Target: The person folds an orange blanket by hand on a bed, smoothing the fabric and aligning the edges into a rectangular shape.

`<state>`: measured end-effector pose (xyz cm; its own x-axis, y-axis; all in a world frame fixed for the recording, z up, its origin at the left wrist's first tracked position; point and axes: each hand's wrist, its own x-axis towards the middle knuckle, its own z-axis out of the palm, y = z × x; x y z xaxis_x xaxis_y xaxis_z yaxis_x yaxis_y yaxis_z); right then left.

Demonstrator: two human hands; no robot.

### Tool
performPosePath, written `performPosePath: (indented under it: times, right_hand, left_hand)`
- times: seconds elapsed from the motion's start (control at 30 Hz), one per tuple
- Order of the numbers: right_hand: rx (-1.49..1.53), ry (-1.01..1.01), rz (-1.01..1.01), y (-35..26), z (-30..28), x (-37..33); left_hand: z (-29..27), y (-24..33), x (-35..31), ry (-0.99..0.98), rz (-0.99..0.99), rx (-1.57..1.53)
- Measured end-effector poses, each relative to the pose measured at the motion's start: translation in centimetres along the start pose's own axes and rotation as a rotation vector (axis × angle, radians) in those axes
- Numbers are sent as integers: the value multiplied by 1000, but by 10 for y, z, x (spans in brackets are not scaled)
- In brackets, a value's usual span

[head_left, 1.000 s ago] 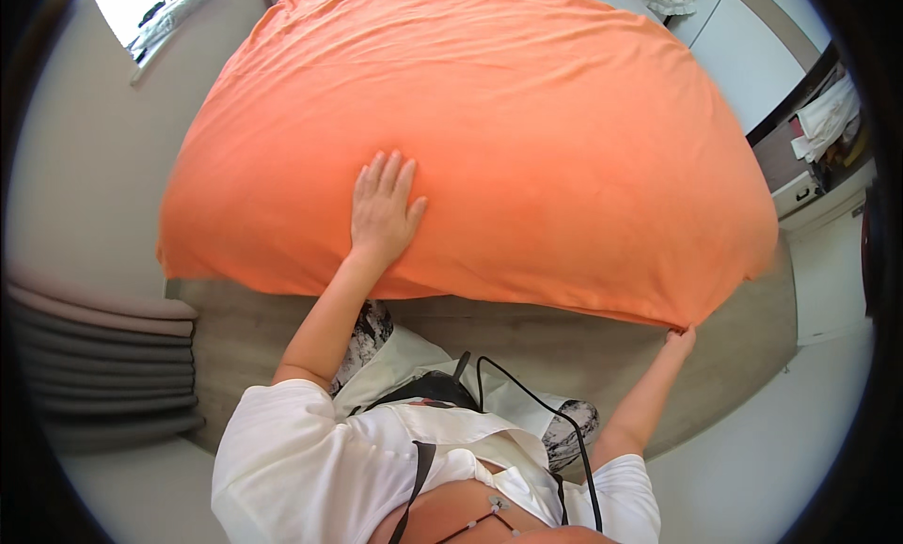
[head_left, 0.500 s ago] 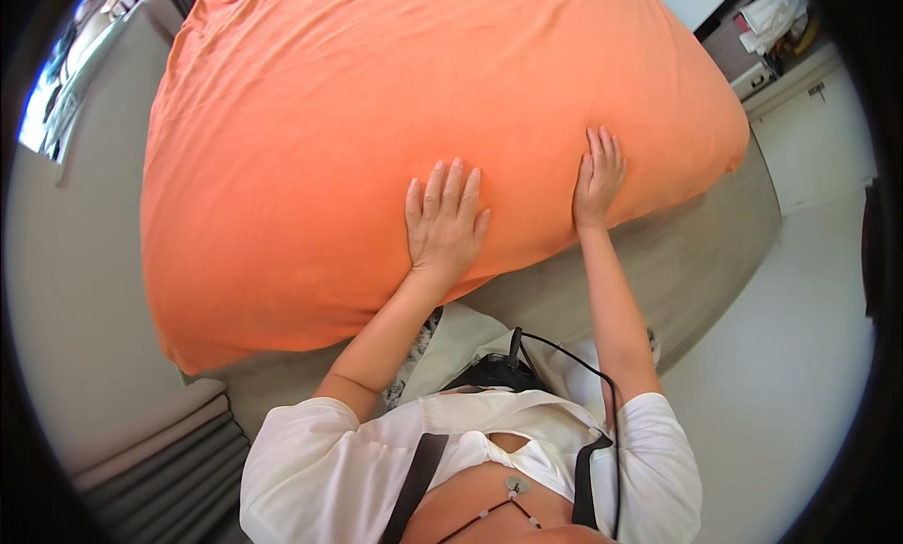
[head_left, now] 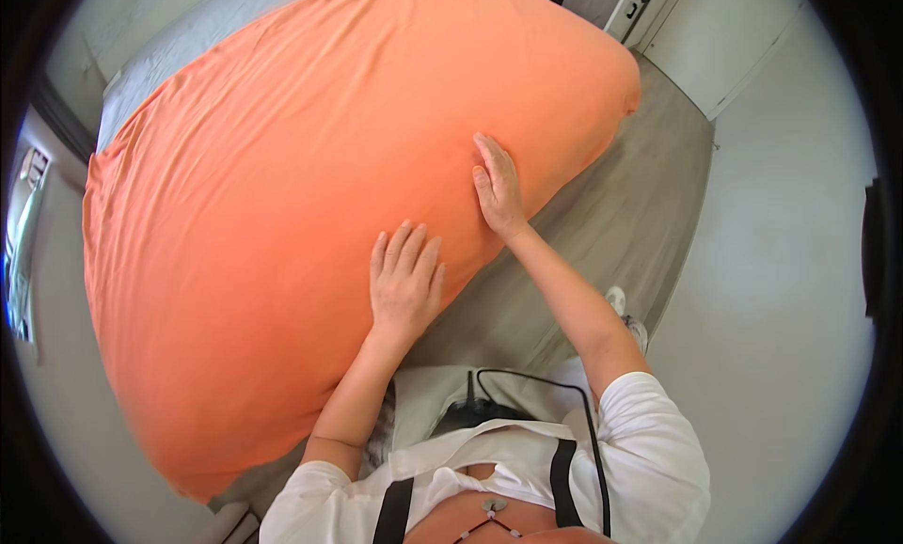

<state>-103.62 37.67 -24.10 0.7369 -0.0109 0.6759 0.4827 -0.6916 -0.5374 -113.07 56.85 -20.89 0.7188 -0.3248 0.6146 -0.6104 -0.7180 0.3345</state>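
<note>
A large orange sheet (head_left: pixel 282 196) is spread over a bed and fills most of the view. My left hand (head_left: pixel 404 281) lies flat on it near its front edge, fingers a little apart and pointing away from me. My right hand (head_left: pixel 499 187) also rests palm down on the sheet, further out and to the right, fingers together. Neither hand holds anything. The mattress under the sheet is hidden.
Grey wood floor (head_left: pixel 611 215) runs along the right side of the bed. White doors or cabinets (head_left: pixel 715 46) stand at the upper right. A window (head_left: pixel 23 234) is at the far left. A black cable (head_left: pixel 546 384) hangs at my chest.
The view has swung so the bed now lies further left. My right hand has slid forward and right across the sheet; my left hand stays flat on it.
</note>
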Motion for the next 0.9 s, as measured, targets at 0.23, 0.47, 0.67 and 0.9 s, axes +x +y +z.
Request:
performPosePath:
  times: [0.23,0.47,0.67,0.9]
  right_hand:
    - [-252,41,-259,115,-46,47]
    - [-110,-17,-369,132,-44,54]
    - [-351,76,18,257,-103,99]
    - [-284,194,-70,400,-170,115]
  left_hand:
    - [44,-4,42,174,-78,405]
    - [101,33,94,150,-178,318]
    - [202,57,163,65,-258,681]
    - [205,52,131,162,-219,761]
